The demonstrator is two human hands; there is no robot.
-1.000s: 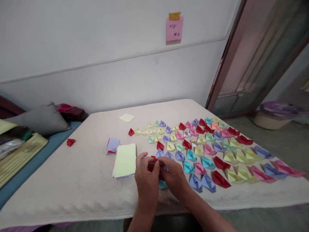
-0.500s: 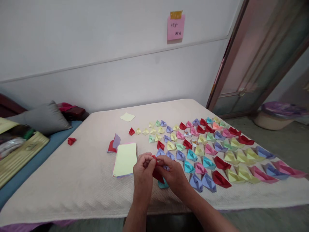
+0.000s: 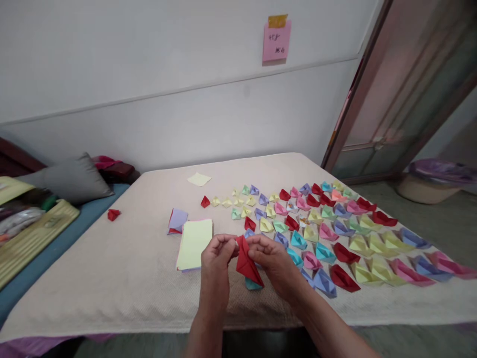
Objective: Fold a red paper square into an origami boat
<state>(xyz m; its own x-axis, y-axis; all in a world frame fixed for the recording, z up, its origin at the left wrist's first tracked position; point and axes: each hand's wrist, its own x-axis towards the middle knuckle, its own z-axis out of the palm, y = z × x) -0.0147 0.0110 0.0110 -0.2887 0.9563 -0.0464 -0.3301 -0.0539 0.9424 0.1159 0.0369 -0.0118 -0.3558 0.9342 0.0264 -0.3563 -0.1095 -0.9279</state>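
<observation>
A folded red paper boat (image 3: 247,262) is held up between my two hands over the front of the table. My left hand (image 3: 219,256) pinches its upper left side with thumb and fingers. On its right side, my right hand (image 3: 270,256) grips it the same way. Part of a turquoise boat (image 3: 254,284) shows just below the red paper. Left of my hands lies a stack of pale yellow paper sheets (image 3: 194,244). Beyond that stack sits a small purple and red paper pile (image 3: 178,220).
Rows of coloured paper boats (image 3: 325,252) cover the right of the cloth-covered table (image 3: 141,278). A loose yellow sheet (image 3: 199,179) lies at the back, a crumpled red paper piece (image 3: 114,214) at the left. A grey cushion (image 3: 80,179) and a lidded bin (image 3: 428,186) flank the table.
The red paper has turned upright and shows more of its face between my hands. The flap of the purple paper now lies flatter. The view has shifted slightly.
</observation>
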